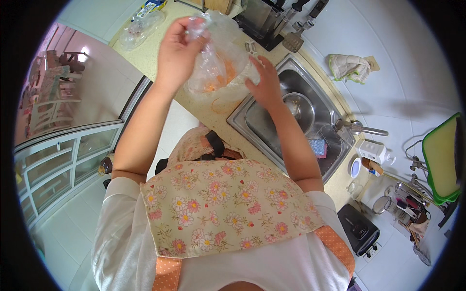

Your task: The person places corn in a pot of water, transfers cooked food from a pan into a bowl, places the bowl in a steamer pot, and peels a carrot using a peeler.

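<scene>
My left hand (182,47) grips the gathered top of a clear plastic bag (233,40) over the counter. Orange scraps, perhaps peelings, show through its lower part. To the right of the bag my right hand (265,80) is held with fingers apart and nothing in it, close to the bag's side; whether a fingertip touches the plastic I cannot tell. Below the bag, an orange smear (220,106) marks the speckled countertop (196,105). A metal bowl (300,109) sits in the steel sink (256,122), partly behind my right forearm.
A second plastic bag (142,31) lies at the counter's far left. Behind stand a knife block (260,22) and a slotted turner (293,43). The faucet (364,128), a white pump bottle (371,151) and a sponge (317,147) are at the right. A glazed door (69,152) is at left.
</scene>
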Motion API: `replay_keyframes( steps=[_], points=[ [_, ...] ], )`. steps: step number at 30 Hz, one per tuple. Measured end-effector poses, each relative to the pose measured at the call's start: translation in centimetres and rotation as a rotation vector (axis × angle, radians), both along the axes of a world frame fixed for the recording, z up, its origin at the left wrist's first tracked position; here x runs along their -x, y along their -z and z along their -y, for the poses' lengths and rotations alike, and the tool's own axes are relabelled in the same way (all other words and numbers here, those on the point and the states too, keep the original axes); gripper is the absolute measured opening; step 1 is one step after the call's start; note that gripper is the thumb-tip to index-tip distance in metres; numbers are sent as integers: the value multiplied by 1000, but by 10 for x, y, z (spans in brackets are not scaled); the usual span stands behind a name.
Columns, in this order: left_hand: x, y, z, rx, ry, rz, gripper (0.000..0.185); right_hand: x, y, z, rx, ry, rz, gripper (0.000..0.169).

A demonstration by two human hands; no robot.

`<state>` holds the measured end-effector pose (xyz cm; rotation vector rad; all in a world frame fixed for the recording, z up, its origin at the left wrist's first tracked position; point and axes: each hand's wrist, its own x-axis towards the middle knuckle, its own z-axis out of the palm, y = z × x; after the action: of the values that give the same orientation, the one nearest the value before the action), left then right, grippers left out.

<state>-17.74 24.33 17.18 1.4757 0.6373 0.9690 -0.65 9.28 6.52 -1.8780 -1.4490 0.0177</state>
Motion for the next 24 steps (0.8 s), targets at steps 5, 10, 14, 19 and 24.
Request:
replay_keyframes(
  steps=[5, 10, 14, 19, 24],
  points=[
    [29, -38, -15, 63, -150, 252, 29, 16, 64, 24, 31, 68, -15, 36],
    [86, -56, -9, 33, -270, 252, 33, 57, 121, 38, 393, -324, -18, 12],
    [131, -52, 15, -4, -387, 119, 39, 78, 168, 37, 533, -317, 123, 16],
    [192, -19, 50, -156, -496, -149, 51, 81, 151, 24, 441, -301, -85, 10],
    [253, 18, 83, -664, -562, -724, 82, 115, 36, 6, 68, -398, -582, 10]
  ],
)
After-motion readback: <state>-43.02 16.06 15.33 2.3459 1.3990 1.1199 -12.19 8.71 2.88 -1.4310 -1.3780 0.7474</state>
